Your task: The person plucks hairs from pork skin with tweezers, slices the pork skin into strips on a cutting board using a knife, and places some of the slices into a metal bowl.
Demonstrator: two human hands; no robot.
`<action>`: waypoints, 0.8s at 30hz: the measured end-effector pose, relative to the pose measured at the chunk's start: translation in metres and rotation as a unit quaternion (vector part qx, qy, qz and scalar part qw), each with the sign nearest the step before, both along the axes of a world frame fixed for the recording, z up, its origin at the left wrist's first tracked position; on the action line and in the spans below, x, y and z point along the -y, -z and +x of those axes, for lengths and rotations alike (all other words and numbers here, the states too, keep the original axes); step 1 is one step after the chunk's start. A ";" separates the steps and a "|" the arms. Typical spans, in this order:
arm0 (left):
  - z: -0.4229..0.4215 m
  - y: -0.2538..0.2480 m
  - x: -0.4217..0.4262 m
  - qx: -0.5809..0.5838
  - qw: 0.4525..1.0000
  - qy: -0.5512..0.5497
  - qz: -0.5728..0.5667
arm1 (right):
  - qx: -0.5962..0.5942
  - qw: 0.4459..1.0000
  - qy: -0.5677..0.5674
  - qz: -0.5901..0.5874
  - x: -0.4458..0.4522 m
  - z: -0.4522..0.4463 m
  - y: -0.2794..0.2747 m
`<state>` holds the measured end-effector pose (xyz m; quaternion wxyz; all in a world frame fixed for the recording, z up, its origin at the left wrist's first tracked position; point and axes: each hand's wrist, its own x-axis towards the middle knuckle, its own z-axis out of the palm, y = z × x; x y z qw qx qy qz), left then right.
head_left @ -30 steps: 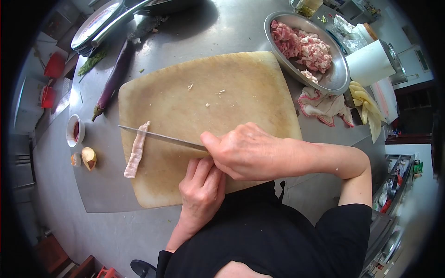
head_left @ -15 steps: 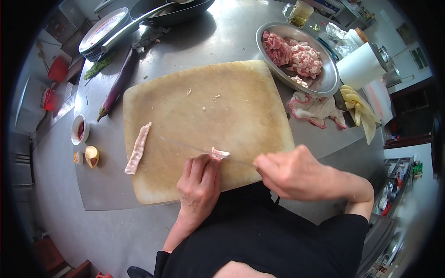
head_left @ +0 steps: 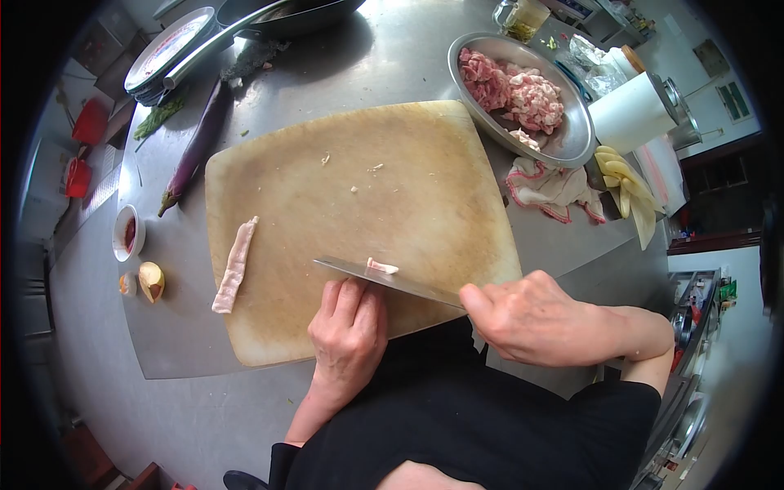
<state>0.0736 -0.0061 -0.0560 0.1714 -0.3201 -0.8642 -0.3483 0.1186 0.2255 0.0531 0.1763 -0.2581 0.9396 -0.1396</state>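
My right hand [head_left: 531,318] is closed round the handle of a knife [head_left: 392,280], whose blade slants over the near part of the wooden cutting board [head_left: 286,180]. Just behind the blade lies a small piece of pale pink meat [head_left: 381,266]. My left hand [head_left: 349,327] has its fingers curled together on the board, right beside the blade's near side; what they hold, if anything, is hidden. A longer strip of meat [head_left: 235,265] lies by the board's left edge.
A metal bowl of meat [head_left: 581,135] stands at the back right, with a cloth [head_left: 547,188] below it and a paper roll [head_left: 633,113] beside it. On the left are an eggplant [head_left: 196,147], a small white bowl [head_left: 139,233] and plates [head_left: 171,51].
The knife first swung right and back from across the board's left part, then moved a little over the near part. A small meat piece now shows behind the blade.
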 end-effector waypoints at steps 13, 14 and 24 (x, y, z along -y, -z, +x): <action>0.002 0.005 0.002 -0.005 1.000 0.004 -0.006 | -0.027 0.984 0.008 -0.177 0.016 -0.086 0.059; 0.004 0.003 0.002 -0.009 1.000 0.001 -0.004 | -0.003 0.978 0.015 -0.208 0.009 -0.086 0.056; 0.021 0.001 0.050 -0.025 0.994 -0.096 -0.043 | -0.114 0.977 0.015 -0.181 0.009 -0.024 0.032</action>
